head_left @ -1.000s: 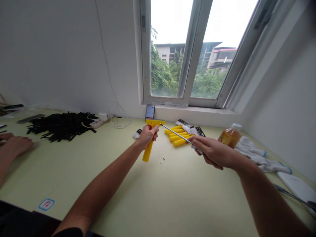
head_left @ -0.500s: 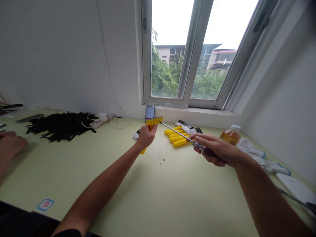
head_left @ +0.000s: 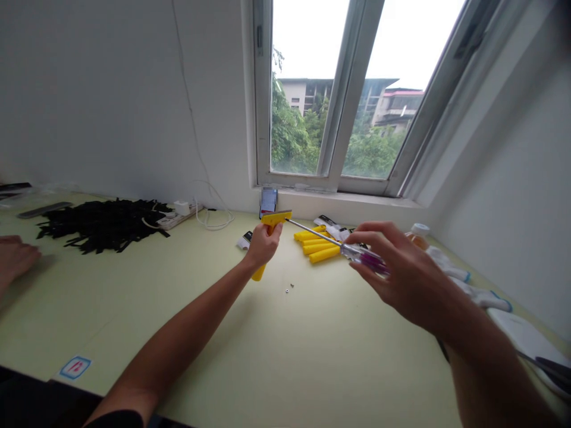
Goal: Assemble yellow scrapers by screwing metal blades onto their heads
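A yellow scraper (head_left: 270,219) with a wide head is gripped in my left hand (head_left: 263,245), its head at the top and the handle end showing below my fist. My right hand (head_left: 392,273) has its fingers around the clear and purple handle of a screwdriver (head_left: 319,233). The screwdriver's tip meets the right side of the scraper head. Two tiny metal pieces, a screw (head_left: 292,285) and what looks like a nut (head_left: 286,291), lie on the table below. Several yellow handles (head_left: 322,254) lie in a row behind the screwdriver shaft.
A heap of black strips (head_left: 102,223) lies at the left beside a white power strip (head_left: 181,215). Another person's hand (head_left: 18,258) rests at the left edge. A bottle (head_left: 418,236), white gloves (head_left: 479,294) and a phone (head_left: 268,202) line the back and right.
My right hand has loosened and turned on the screwdriver handle, its fingers more spread and raised. The scraper stays in my left hand with the tip against it. The view has shifted slightly.
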A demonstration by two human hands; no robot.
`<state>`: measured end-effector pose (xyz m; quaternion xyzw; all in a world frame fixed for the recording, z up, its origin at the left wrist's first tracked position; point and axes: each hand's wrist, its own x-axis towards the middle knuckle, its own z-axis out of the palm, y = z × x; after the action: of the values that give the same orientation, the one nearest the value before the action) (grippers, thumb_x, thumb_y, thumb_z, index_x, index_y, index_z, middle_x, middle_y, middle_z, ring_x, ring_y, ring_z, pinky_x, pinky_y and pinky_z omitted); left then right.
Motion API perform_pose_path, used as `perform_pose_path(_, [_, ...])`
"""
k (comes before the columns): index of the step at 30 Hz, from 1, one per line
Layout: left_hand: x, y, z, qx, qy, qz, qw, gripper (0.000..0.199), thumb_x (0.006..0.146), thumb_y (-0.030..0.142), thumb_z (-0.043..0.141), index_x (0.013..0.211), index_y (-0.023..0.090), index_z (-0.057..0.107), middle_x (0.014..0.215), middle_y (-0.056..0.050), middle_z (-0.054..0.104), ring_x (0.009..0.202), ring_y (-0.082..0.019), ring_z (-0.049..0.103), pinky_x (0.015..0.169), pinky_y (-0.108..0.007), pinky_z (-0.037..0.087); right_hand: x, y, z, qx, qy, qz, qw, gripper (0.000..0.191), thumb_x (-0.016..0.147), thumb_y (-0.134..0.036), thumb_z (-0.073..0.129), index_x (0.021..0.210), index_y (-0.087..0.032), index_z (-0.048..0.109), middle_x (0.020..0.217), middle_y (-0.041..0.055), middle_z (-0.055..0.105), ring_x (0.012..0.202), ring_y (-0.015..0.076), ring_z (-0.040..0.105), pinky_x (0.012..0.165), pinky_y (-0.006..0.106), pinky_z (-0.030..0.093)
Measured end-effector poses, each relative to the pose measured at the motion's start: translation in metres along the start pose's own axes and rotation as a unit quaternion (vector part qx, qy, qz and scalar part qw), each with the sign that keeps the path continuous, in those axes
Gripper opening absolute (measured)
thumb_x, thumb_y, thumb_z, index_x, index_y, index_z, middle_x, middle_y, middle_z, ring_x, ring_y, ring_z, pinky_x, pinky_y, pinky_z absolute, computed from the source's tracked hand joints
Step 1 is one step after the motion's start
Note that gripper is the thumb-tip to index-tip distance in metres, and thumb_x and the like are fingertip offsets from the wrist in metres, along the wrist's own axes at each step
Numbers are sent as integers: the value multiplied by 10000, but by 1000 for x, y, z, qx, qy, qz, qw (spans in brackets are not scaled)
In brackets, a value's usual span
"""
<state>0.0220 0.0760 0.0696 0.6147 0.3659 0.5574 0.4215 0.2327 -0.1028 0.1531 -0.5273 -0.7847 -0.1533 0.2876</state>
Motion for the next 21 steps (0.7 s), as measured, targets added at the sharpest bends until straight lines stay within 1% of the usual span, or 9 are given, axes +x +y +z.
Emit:
perform_pose_path(2, [1, 0, -1, -11, -4, -6, 1000, 318, 809, 337, 627, 589, 190, 451, 488, 48, 411, 408, -70, 330, 403, -224, 219, 4, -5, 2, -4, 86, 20, 996, 149, 886, -349, 563, 989, -244, 591, 1038, 71, 650, 836, 209, 659, 726, 313, 519])
perform_pose_path(5, [2, -2, 0, -24, -9, -18, 999, 318, 808, 337, 627, 596, 192, 440, 483, 55, 397, 391, -62, 317, 392, -217, 213, 8, -11, 6, -16, 177, 133, 975, 159, 883, -388, 568, 870, -232, 538, 798, 41, 644, 677, 189, 639, 658, 309, 505])
perform_pose_path(7, [1, -5, 2, -33, -7, -29, 999, 309, 797, 325, 637, 601, 193, 439, 483, 57, 397, 386, -61, 320, 388, -214, 213, 9, -9, 6, 18, 152, 170, 974, 155, 870, -365, 560, 932, -230, 515, 863, 46, 639, 656, 181, 633, 640, 308, 504])
perform_pose_path(10, [0, -10, 6, -48, 0, -45, 998, 292, 784, 311, 649, 613, 193, 444, 484, 62, 394, 384, -61, 324, 386, -210, 219, 7, 2, 5, 93, 58, 131, 985, 269, 855, -344, 551, 1091, -241, 473, 1068, 74, 616, 792, 204, 656, 668, 313, 518])
perform_pose_path(11, [0, -11, 6, -53, 2, -49, 997, 289, 784, 310, 650, 617, 193, 445, 484, 64, 391, 383, -60, 325, 386, -208, 222, 7, 6, 5, 101, 55, 121, 986, 272, 867, -356, 542, 1106, -245, 471, 1081, 76, 615, 815, 209, 656, 691, 324, 520])
perform_pose_path(15, [2, -11, 6, -67, 16, -57, 996, 293, 787, 308, 652, 622, 193, 440, 484, 68, 379, 384, -56, 328, 388, -201, 232, 11, 15, 8, 42, 145, 144, 978, 226, 939, -391, 448, 1089, -229, 500, 982, 76, 635, 791, 214, 642, 764, 369, 501])
perform_pose_path(16, [3, -10, 5, -69, 21, -58, 996, 297, 788, 305, 653, 621, 193, 435, 482, 69, 377, 383, -55, 327, 387, -199, 234, 12, 15, 9, 27, 136, 137, 981, 251, 944, -385, 438, 1128, -223, 493, 1016, 88, 631, 831, 224, 641, 780, 371, 495])
perform_pose_path(19, [5, -8, 1, -72, 36, -61, 995, 304, 792, 302, 651, 617, 192, 428, 478, 67, 383, 378, -52, 325, 382, -194, 234, 13, 11, 11, 35, 51, 70, 996, 319, 947, -369, 424, 1230, -229, 462, 1170, 114, 596, 965, 241, 631, 824, 356, 475])
perform_pose_path(21, [5, -8, 1, -74, 37, -61, 995, 301, 794, 301, 651, 615, 187, 437, 483, 62, 396, 379, -50, 334, 380, -191, 237, 13, 9, 11, 30, 55, 89, 994, 288, 958, -396, 394, 1162, -223, 501, 1055, 102, 642, 880, 235, 652, 774, 344, 474])
